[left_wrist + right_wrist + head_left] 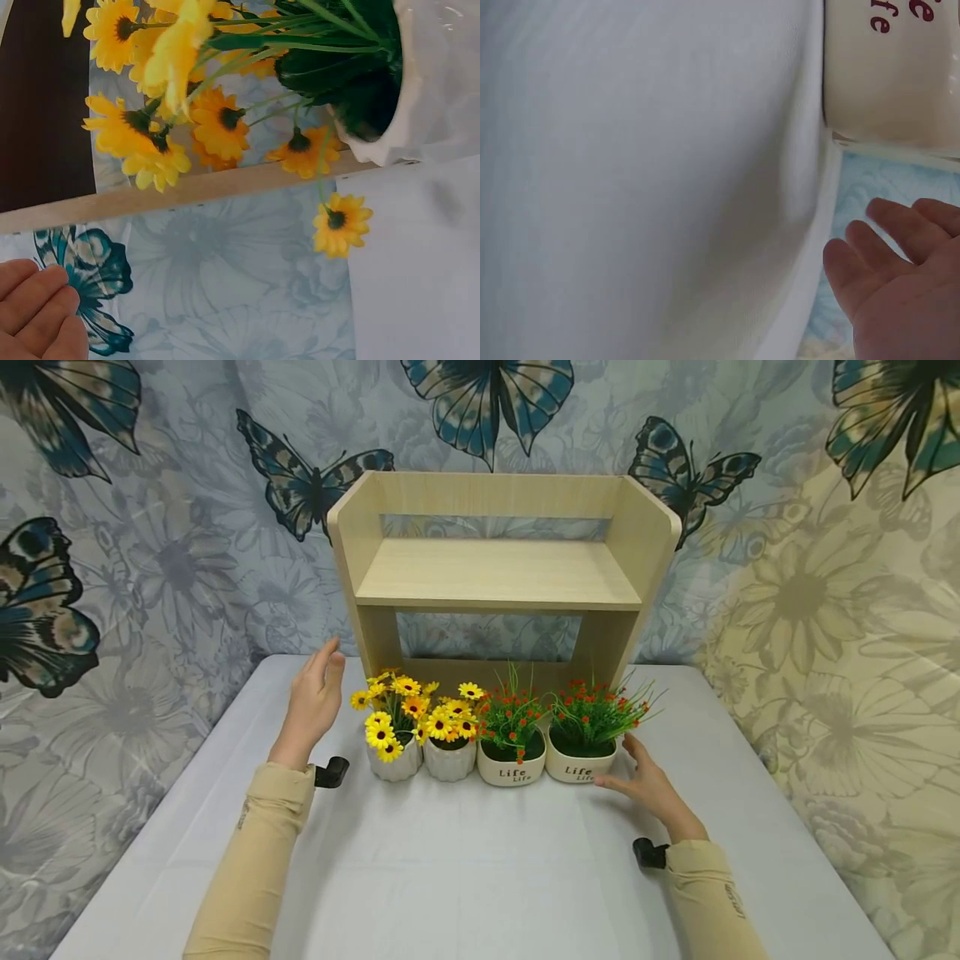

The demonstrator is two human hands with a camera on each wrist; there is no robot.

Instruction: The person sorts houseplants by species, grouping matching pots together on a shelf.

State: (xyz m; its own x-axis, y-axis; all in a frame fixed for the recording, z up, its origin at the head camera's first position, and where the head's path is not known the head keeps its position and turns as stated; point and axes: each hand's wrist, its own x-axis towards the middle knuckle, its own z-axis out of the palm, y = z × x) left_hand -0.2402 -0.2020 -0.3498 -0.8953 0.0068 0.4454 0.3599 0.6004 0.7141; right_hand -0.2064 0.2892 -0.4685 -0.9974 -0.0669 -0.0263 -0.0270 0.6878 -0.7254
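Two grey-white pots of yellow artificial flowers, the left flower pot (394, 762) and its neighbour (450, 762), stand in a row with two cream "Life" pots of red-flowered grass, the inner pot (512, 770) and the outer pot (579, 767). My left hand (313, 697) is raised left of the row, fingers extended, holding nothing; its fingertips (45, 300) show apart from the yellow flowers (217, 124) in the left wrist view. My right hand (651, 785) is beside the outer cream pot, fingers spread. In the right wrist view a gap separates its fingers (885, 259) from the cream pot (892, 82).
Behind the pots stands a two-tier wooden shelf (498, 572) with side panels. A white cloth (480, 885) covers the table. Butterfly-patterned fabric (187, 552) hangs behind and at both sides. Black wrist cameras, left camera (332, 772) and right camera (649, 853), jut inward from the sleeves.
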